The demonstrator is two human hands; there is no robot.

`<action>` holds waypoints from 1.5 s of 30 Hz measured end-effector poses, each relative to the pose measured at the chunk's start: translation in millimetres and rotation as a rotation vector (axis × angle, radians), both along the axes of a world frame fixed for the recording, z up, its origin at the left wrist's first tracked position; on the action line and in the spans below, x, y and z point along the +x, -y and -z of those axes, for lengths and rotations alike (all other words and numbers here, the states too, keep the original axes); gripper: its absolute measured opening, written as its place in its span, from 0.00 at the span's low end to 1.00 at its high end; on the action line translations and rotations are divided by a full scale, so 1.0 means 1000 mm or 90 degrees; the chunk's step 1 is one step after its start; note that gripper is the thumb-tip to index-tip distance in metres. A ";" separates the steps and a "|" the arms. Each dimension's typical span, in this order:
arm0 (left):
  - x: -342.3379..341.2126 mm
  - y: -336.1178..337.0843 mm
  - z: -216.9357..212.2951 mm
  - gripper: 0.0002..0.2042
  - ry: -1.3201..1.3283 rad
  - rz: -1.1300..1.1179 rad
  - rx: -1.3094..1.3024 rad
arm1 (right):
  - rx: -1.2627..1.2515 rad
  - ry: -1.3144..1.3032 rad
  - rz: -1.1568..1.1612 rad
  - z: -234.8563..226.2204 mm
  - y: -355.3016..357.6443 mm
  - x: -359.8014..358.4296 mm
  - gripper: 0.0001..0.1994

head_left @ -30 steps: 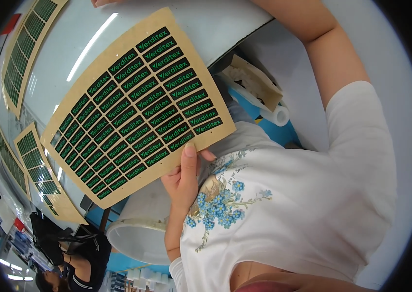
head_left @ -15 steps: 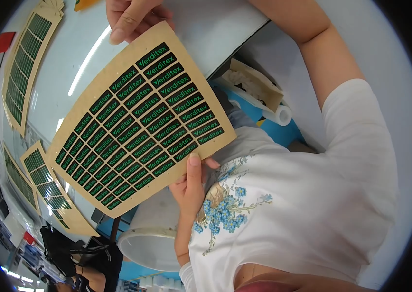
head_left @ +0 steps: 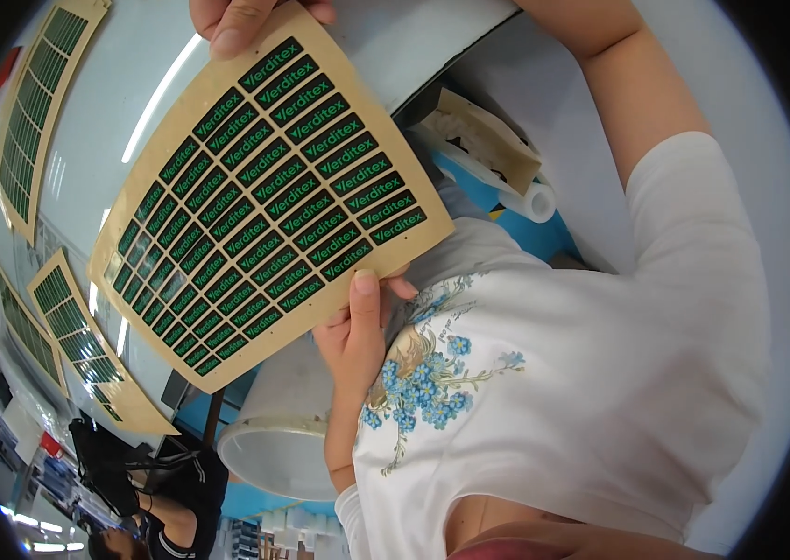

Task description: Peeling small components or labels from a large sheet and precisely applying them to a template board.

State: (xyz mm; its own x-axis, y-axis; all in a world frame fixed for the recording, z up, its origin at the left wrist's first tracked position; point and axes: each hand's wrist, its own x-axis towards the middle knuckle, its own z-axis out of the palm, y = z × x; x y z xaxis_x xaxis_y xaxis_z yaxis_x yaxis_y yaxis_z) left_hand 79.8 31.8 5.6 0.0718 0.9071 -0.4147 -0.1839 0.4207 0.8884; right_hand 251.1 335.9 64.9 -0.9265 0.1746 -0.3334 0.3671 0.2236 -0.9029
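Observation:
A tan sheet of labels (head_left: 260,201) is held up at a slant before my chest, its rows of dark rectangles with green lettering showing. My right hand (head_left: 238,21) grips its far top edge, thumb on the front face and fingers partly hidden behind. Along the near lower edge, my left hand (head_left: 356,327) pinches the margin, its thumb in front and other fingers mostly behind the sheet. Light glints off the labels near the left end. Neither hand touches anything else that I can see.
Similar label sheets (head_left: 77,327) lie on the pale glossy table (head_left: 134,56) to the left. Below the table edge are a cardboard box (head_left: 479,135) and a white roll (head_left: 539,203). A white bucket (head_left: 274,457) stands lower down, near a person in dark clothes (head_left: 194,485).
The sheet and both hands have shifted slightly upward in view, and the sheet has tilted a little, with a glint now on its left end. Both hands keep their hold.

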 end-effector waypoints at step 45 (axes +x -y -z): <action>-0.008 0.006 0.009 0.25 0.058 0.000 0.018 | 0.022 0.035 -0.040 -0.006 -0.003 0.006 0.17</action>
State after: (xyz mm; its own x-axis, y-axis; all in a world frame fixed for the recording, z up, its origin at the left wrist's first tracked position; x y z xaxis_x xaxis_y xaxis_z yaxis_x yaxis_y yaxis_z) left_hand 71.6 26.0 -3.6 0.1076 0.9183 -0.3810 -0.2642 0.3958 0.8795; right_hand 257.5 339.2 70.7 -0.9167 0.1282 -0.3785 0.3996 0.2780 -0.8735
